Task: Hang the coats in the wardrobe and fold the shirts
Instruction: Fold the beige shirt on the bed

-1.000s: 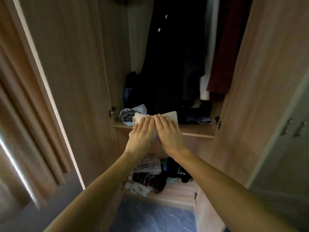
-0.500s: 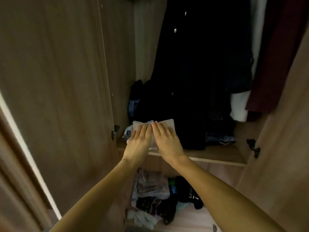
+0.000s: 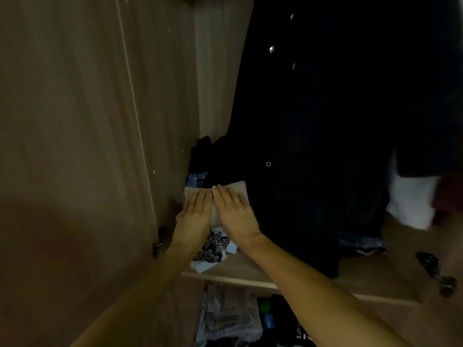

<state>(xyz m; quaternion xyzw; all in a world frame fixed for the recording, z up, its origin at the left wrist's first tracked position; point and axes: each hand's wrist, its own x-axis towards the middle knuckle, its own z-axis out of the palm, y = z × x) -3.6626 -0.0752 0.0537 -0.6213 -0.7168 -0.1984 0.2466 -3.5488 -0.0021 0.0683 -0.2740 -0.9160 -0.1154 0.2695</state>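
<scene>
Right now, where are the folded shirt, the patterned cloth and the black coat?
folded shirt [image 3: 236, 186]: head view, far right corner.
patterned cloth [image 3: 213, 246]: head view, black print.
black coat [image 3: 288, 196]: head view, front panel.

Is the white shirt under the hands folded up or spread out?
Folded. The shirt is a small neat rectangle under the flat left hand and right hand.

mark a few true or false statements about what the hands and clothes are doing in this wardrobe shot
1. The left hand and right hand lie flat on a folded pale shirt. True.
2. The folded pale shirt is on the floor. False: it is on the wardrobe shelf, by a black-patterned garment.
3. A dark coat hangs to the right of the hands. True.
4. The space under the shelf holds only shoes. False: a pile of clothes lies there.
</scene>
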